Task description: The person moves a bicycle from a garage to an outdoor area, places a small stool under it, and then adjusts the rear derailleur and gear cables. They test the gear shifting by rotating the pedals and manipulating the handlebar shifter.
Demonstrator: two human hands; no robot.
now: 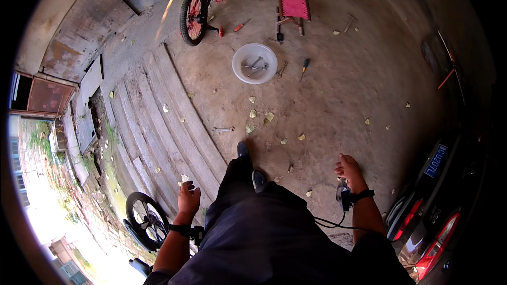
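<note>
My left hand [188, 196] hangs at my left side, fingers loosely bent and apart, nothing visibly held. My right hand [348, 171] hangs at my right, fingers likewise apart. Both wrists wear black straps with devices and cables. On the concrete beyond my feet lie a loose wrench [223, 129] and a white plastic basin [257, 76] with metal wrenches [254, 66] inside. Right of the basin are a small metal tool [282, 69] and a yellow-and-black screwdriver [304, 66]. An orange screwdriver [240, 26] lies farther off.
A bicycle [193, 16] with red rims stands ahead-left, a pink folding stool [293, 4] ahead. Stepped slabs [150, 121] and rusty panels [74, 53] line the left. A wheel [145, 220] is beside my left hand; a dark car [433, 206] is at my right. Leaves are scattered around.
</note>
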